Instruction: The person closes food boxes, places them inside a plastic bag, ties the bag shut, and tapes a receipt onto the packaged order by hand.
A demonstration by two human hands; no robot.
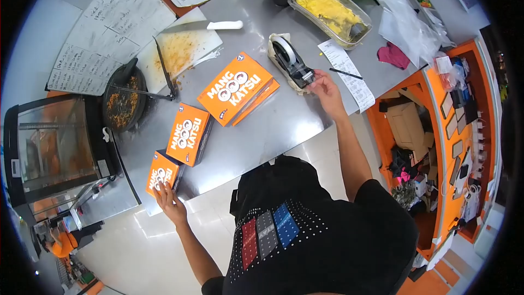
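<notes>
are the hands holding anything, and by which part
Right hand is at the tape dispenser's cutter end, left hand on the leftmost orange box's printed top; whether either grips can't be told.

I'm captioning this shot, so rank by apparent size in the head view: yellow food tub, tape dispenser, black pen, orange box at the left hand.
1. Yellow food tub
2. Tape dispenser and orange box at the left hand: too alike to rank
3. Black pen
</notes>
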